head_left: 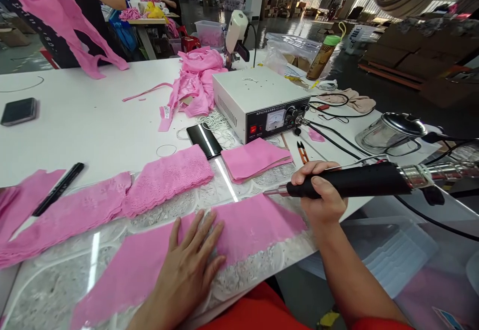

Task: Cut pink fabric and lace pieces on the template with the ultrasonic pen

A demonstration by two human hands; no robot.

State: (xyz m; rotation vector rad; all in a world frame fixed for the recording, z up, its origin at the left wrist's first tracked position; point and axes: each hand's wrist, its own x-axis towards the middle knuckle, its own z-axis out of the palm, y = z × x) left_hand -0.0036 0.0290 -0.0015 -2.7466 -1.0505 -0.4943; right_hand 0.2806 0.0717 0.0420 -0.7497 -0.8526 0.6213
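My left hand (192,260) lies flat with spread fingers on a long pink fabric piece (250,227) near the table's front edge. In my right hand (324,195) is a black-handled ultrasonic welding gun (359,179), fingers wrapped round its grip. Its thin metal tip points left and meets the upper edge of the pink fabric, or hovers just over it; I cannot tell which. Pink lace pieces (168,177) lie behind my left hand. A stack of pink fabric pieces (254,160) sits just beyond the gun's tip.
A control box (262,95) with a meter stands behind the stack, cables running right. Orange-handled snips (302,153), a black phone (204,140), a black marker (59,188) and a glass jug (389,133) are on the table. Heaped pink fabric (198,80) lies behind. Another person stands across the table.
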